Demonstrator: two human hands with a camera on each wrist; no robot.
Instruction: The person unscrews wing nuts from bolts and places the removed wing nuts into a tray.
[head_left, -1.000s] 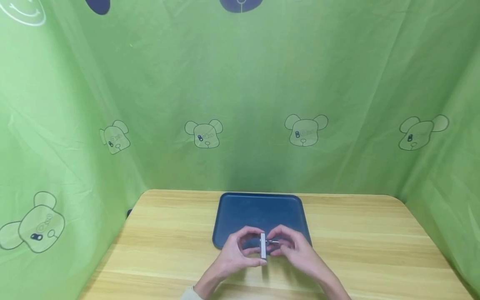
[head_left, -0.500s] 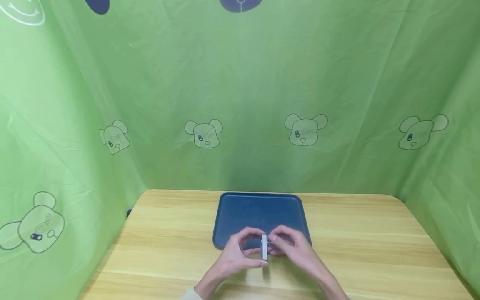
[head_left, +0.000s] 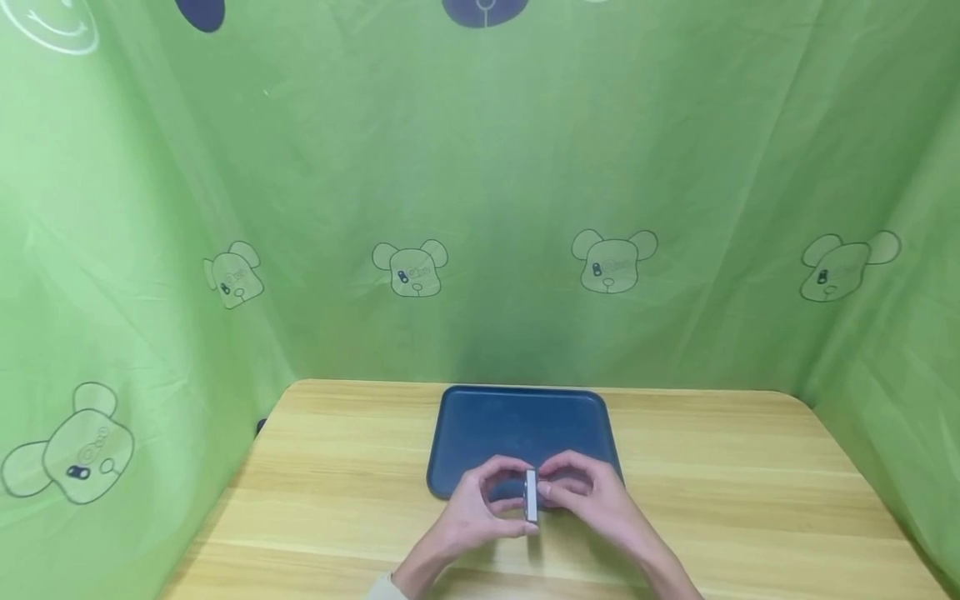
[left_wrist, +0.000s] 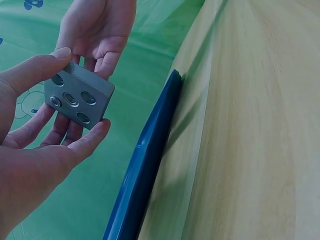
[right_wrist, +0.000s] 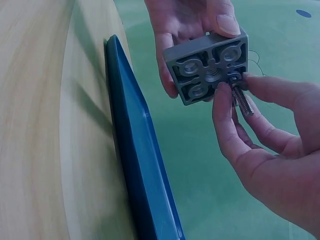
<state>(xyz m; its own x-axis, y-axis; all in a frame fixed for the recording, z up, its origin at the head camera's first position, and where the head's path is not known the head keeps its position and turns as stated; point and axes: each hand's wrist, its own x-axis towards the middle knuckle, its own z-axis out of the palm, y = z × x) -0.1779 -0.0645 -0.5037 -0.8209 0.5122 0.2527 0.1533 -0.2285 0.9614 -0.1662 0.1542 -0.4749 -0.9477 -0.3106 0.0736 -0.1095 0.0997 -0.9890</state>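
Observation:
My left hand [head_left: 480,508] holds a small grey square block [head_left: 531,495] by its edges, between thumb and fingers. In the left wrist view the block [left_wrist: 77,95] shows a face with several round holes, one of them in the middle. The right wrist view shows the other face of the block [right_wrist: 210,70], with ringed recesses. There my right hand [right_wrist: 275,135] pinches a threaded metal screw [right_wrist: 243,102] at one corner recess of that face. Its fingertips touch or nearly touch the block.
A dark blue tray [head_left: 517,433] lies on the wooden table [head_left: 337,483], just beyond and partly under the hands. Green cloth [head_left: 495,167] with bear-head drawings hangs behind the table and at both sides.
My right fingers have moved in close to the block, and the screw that showed between them and the block is now hidden in the head view. The block has shifted slightly right.

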